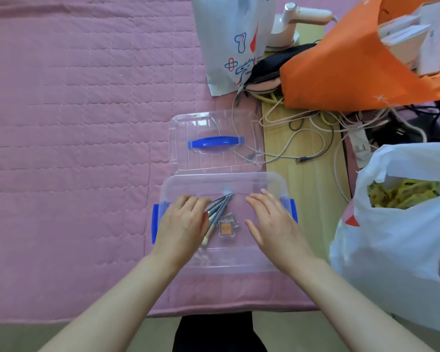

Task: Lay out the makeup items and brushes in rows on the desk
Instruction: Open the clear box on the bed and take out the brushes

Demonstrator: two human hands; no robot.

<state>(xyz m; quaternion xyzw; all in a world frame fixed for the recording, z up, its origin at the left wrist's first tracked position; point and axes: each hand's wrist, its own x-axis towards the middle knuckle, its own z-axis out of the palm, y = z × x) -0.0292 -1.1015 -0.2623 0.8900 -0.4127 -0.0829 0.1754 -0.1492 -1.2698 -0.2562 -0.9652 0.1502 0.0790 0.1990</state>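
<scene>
Grey brushes lie bunched in the clear box; the left hand curls round them, while the right hand hovers flat and empty. Light, stiff, best held mid-handle. A small palette sits beside them. Pink quilt beneath offers room; lid behind.

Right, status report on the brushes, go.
Both hands inside clear bin: left hand touching brushes, right hand open, empty. Eyeshadow pan beside brushes. Nothing laid out yet.
</scene>
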